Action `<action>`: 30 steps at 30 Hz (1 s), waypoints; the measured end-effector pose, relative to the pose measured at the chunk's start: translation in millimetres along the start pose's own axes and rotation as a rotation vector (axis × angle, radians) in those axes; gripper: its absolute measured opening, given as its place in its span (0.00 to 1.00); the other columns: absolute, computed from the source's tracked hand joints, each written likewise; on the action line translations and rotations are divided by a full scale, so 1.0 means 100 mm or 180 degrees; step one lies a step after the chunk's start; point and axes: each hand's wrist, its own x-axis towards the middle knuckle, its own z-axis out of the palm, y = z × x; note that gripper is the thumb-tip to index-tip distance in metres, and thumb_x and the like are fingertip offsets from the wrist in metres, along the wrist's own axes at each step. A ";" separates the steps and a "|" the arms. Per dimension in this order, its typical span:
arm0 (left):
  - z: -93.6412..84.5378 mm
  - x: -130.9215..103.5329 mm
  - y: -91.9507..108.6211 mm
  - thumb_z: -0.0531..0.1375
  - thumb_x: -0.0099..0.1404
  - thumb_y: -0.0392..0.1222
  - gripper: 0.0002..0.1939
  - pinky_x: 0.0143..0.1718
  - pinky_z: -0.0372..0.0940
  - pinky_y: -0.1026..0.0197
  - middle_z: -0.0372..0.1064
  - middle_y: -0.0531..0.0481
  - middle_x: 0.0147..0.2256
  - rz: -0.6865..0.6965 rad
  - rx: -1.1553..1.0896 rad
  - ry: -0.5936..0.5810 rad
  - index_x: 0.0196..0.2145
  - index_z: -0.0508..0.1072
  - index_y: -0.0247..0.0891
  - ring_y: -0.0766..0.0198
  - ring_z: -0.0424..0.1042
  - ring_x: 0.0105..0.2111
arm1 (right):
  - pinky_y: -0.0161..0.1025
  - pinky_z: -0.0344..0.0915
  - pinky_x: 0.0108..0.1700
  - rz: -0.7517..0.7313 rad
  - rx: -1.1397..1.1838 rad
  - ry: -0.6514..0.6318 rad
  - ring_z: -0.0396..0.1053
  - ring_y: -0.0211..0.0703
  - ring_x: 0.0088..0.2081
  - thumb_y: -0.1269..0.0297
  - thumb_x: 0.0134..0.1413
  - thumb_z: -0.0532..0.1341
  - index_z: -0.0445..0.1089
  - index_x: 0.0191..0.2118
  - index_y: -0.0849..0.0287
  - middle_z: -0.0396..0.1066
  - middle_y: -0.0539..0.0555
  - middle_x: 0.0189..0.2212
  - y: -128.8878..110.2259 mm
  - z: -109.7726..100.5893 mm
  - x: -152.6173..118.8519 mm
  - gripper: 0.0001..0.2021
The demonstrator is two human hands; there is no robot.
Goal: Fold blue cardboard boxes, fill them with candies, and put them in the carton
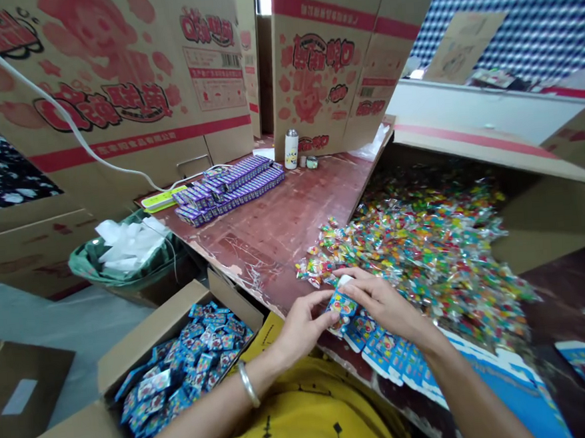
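A small blue printed candy box is between my two hands at the table's front edge. My left hand grips its lower left side with thumb and fingers. My right hand has its fingers closed around the top, where a white flap shows. What lies inside is hidden. Beneath my right wrist, a fanned row of flat blue cartons runs along the edge. Just beyond my right hand spreads a large heap of clear-wrapped colourful candies.
A cardboard box on the left holds many blue candy boxes. Purple packs stand in rows on the red-brown table, near a white bottle. A lined bin stands left. Large printed cartons rise behind.
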 end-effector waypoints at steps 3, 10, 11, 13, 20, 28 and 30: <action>0.06 0.00 0.01 0.66 0.57 0.38 0.34 0.42 0.68 0.58 0.70 0.44 0.45 0.0150 -0.0479 0.0257 0.60 0.60 0.41 0.58 0.71 0.42 | 0.45 0.69 0.47 0.0392 0.0683 0.0464 0.72 0.49 0.46 0.56 0.62 0.57 0.72 0.50 0.52 0.73 0.56 0.46 0.05 0.05 -0.11 0.14; 0.12 -0.02 0.08 0.67 0.57 0.39 0.41 0.41 0.69 0.58 0.68 0.47 0.43 0.0216 -0.0786 0.0393 0.62 0.52 0.49 0.63 0.72 0.36 | 0.45 0.70 0.50 0.0498 0.1407 0.1255 0.71 0.49 0.50 0.59 0.56 0.64 0.63 0.58 0.50 0.71 0.56 0.50 0.14 0.41 -0.33 0.24; 0.13 -0.02 0.09 0.67 0.56 0.39 0.38 0.40 0.69 0.58 0.68 0.48 0.43 0.0222 -0.0764 0.0416 0.61 0.55 0.48 0.63 0.72 0.36 | 0.45 0.70 0.50 0.0489 0.1407 0.1338 0.71 0.49 0.50 0.59 0.56 0.63 0.64 0.57 0.51 0.71 0.56 0.50 0.13 0.45 -0.33 0.23; 0.12 -0.02 0.11 0.67 0.56 0.39 0.32 0.41 0.68 0.59 0.68 0.47 0.43 0.0221 -0.0674 0.0403 0.56 0.62 0.44 0.62 0.71 0.38 | 0.44 0.70 0.49 0.0507 0.1418 0.1382 0.72 0.48 0.48 0.59 0.57 0.63 0.66 0.54 0.53 0.72 0.57 0.47 0.12 0.49 -0.32 0.19; 0.09 -0.03 0.09 0.66 0.56 0.37 0.20 0.36 0.66 0.64 0.68 0.50 0.38 0.0094 -0.0421 -0.0006 0.46 0.66 0.38 0.65 0.69 0.36 | 0.39 0.69 0.37 0.0403 0.1007 0.1381 0.72 0.43 0.35 0.58 0.59 0.60 0.67 0.34 0.57 0.71 0.55 0.40 0.13 0.48 -0.33 0.08; 0.13 0.00 0.06 0.67 0.54 0.36 0.25 0.31 0.65 0.67 0.65 0.51 0.41 0.0109 -0.0642 0.0234 0.46 0.60 0.42 0.72 0.67 0.29 | 0.41 0.69 0.43 0.0361 0.1299 0.1484 0.71 0.46 0.41 0.56 0.56 0.63 0.67 0.40 0.55 0.73 0.55 0.38 0.10 0.44 -0.25 0.10; 0.13 -0.01 0.06 0.67 0.54 0.34 0.25 0.31 0.66 0.67 0.64 0.51 0.42 0.0115 -0.0470 0.0293 0.46 0.61 0.42 0.71 0.68 0.31 | 0.41 0.68 0.41 0.0375 0.1317 0.1349 0.71 0.46 0.39 0.54 0.55 0.64 0.67 0.32 0.56 0.72 0.55 0.35 0.09 0.40 -0.22 0.11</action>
